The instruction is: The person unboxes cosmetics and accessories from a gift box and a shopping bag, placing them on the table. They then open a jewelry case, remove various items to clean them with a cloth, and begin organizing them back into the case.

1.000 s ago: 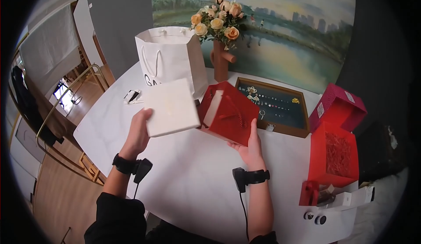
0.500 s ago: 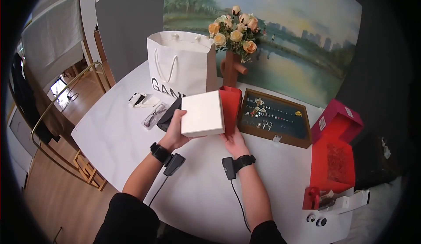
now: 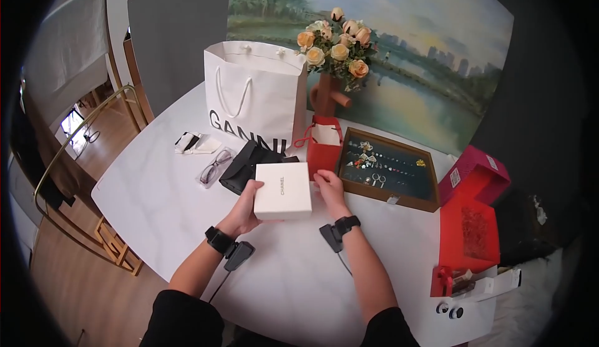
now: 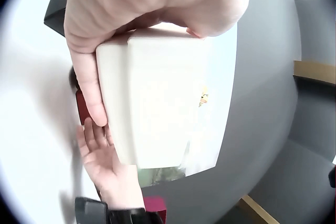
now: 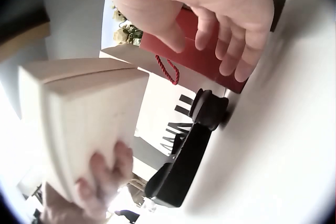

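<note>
A square white box with CHANEL lettering (image 3: 282,191) is gripped by the left hand (image 3: 243,208), thumb along its left edge; in the left wrist view the hand (image 4: 152,3) wraps the box (image 4: 163,98) from one end. Just right of the box, the right hand (image 3: 331,192) has its fingers loosely bent, holding nothing, in front of a small red paper bag (image 3: 323,155). The right wrist view shows that hand (image 5: 210,14) beside the red bag (image 5: 197,64), its fingers apart from one another at the tips.
A black case (image 3: 240,171) and glasses (image 3: 216,166) lie left of the box. Behind stand a large white bag (image 3: 256,97) and a flower vase (image 3: 325,97). To the right are a jewelry tray (image 3: 399,198), a red box (image 3: 452,228) and small items.
The red bag, earlier held by the right hand, now stands upright on the table, let go. The white box has come lower and nearer the body, still in the left hand.
</note>
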The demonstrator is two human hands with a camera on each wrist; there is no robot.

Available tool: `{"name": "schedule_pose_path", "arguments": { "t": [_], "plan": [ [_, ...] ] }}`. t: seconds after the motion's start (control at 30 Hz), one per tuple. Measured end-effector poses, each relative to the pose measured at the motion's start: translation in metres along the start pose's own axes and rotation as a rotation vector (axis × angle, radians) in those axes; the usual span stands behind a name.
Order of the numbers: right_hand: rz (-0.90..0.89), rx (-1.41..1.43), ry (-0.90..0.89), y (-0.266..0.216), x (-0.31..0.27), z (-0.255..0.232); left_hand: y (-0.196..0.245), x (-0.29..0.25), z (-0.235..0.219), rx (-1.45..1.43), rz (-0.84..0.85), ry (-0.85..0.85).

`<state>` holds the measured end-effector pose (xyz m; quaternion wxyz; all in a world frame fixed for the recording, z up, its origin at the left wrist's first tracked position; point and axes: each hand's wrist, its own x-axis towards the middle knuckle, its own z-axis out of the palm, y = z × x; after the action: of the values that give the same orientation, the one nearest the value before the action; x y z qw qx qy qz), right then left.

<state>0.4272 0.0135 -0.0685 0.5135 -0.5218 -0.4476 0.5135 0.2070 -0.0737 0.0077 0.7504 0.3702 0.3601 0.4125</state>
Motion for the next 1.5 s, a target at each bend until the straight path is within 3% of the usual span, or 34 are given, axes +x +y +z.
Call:
{"name": "schedule_pose_path", "arguments": {
  "t": [0.07,0.1,0.13,0.2,0.27,0.33,0.37,0.43,0.53,0.6,0.67,0.7,0.77,0.83,0.93,1.07,1.2,1.27,1.3,1.33,1.4,1.5],
  "plan": [
    [-0.027,0.01,-0.145,-0.003,0.004,0.001,-0.004,-0.01,0.005,0.031,-0.047,0.052],
    [0.08,0.01,-0.25,-0.012,-0.002,-0.003,-0.006,-0.015,0.006,0.018,-0.059,0.036],
    [0.078,0.116,-0.315,-0.011,-0.009,-0.005,-0.006,-0.021,0.01,0.011,-0.061,0.05],
    [0.187,0.344,-0.373,-0.016,-0.037,-0.008,-0.007,-0.032,0.021,0.063,0.011,0.085],
    [0.285,0.373,-0.438,-0.021,-0.071,-0.009,-0.011,-0.032,0.02,-0.017,-0.045,0.078],
    [0.35,0.796,-0.513,-0.028,-0.106,-0.006,-0.014,-0.023,0.026,-0.137,-0.111,-0.044],
    [0.346,0.804,-0.488,-0.028,-0.114,-0.008,-0.015,-0.017,0.033,-0.133,-0.131,-0.059],
    [0.301,1.18,-0.859,-0.026,-0.128,-0.015,-0.018,-0.004,0.05,0.12,0.021,-0.048],
    [0.238,1.143,-0.613,-0.026,-0.139,-0.026,-0.016,0.009,0.061,0.553,0.151,-0.085],
    [0.193,1.178,-0.536,-0.026,-0.141,-0.03,-0.014,0.006,0.081,0.588,0.14,-0.125],
    [0.161,1.214,-0.478,-0.025,-0.141,-0.031,-0.019,0.006,0.094,1.174,0.468,0.092],
    [0.184,1.17,-0.378,-0.025,-0.14,-0.032,-0.018,0.009,0.103,1.102,0.378,0.052],
    [0.249,1.069,-0.173,-0.021,-0.138,-0.031,-0.019,0.015,0.118,1.224,0.396,0.045],
    [0.244,1.055,-0.184,-0.019,-0.137,-0.029,-0.017,0.021,0.129,1.343,0.415,0.04],
    [0.249,1.125,-0.263,-0.012,-0.132,-0.035,-0.007,0.03,0.144,1.369,0.124,0.044],
    [0.205,1.055,-0.265,-0.005,-0.129,-0.042,-0.021,0.048,0.139,1.432,0.209,0.074],
    [0.253,1.119,-0.185,0.012,-0.119,-0.045,-0.013,0.052,0.144,1.375,0.23,0.099],
    [0.245,1.112,-0.167,0.011,-0.118,-0.042,-0.007,0.051,0.136,1.439,0.51,0.199],
    [0.171,1.195,-0.191,0.011,-0.117,-0.051,0.002,0.049,0.132,1.301,0.548,0.242],
    [0.097,1.272,-0.212,0.009,-0.116,-0.058,0.018,0.037,0.139,1.002,0.497,0.138],
    [0.064,1.335,-0.254,0.006,-0.116,-0.064,0.026,0.022,0.134,0.709,0.446,0.034],
    [0.095,1.357,-0.286,0.001,-0.111,-0.067,-0.004,0.015,0.09,0.367,0.33,0.052]
  ]
}}
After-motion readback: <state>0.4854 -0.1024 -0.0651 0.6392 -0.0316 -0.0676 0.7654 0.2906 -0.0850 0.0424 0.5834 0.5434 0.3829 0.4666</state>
